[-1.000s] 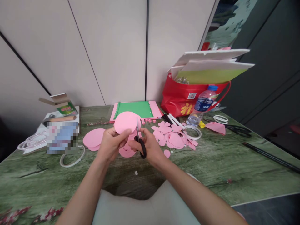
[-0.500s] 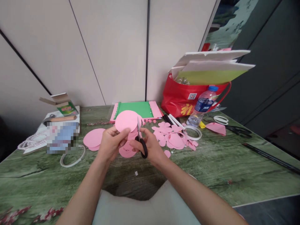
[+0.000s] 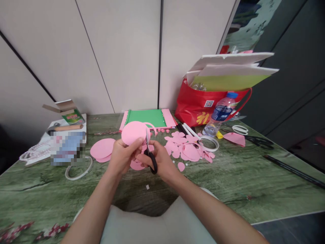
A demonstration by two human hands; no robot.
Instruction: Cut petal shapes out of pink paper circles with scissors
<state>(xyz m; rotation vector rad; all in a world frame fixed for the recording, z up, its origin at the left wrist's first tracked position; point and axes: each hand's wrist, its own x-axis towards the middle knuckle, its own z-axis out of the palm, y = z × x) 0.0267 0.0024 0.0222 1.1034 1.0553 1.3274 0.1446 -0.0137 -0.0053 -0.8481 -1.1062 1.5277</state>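
My left hand [image 3: 124, 154] pinches a pink paper circle [image 3: 133, 132] by its lower edge, thumb on the near face. A thin curled strip [image 3: 152, 126] hangs off the circle's right side. Black-handled scissors [image 3: 152, 161] are in my right hand [image 3: 161, 159], fingers closed about the handles, with the blades at the circle's right edge. Below the hands more pink paper [image 3: 137, 165] lies on the table, partly hidden. Left of my left hand are stacked pink ovals [image 3: 103, 149]; to the right of my right hand is a pile of pink petal cut-outs [image 3: 189, 151].
A red bag [image 3: 190, 105] holding boards stands at the back right, behind a water bottle [image 3: 220, 115]. Tape rolls [image 3: 78, 176] lie on both sides. Green and pink sheets [image 3: 146, 118] rest against the wall side. Another pair of scissors [image 3: 259, 140] and black rods [image 3: 294, 171] lie right.
The paper circle has shifted slightly left and down, and the scissors with it. A narrow strip now curls away from its right edge, longer than before.
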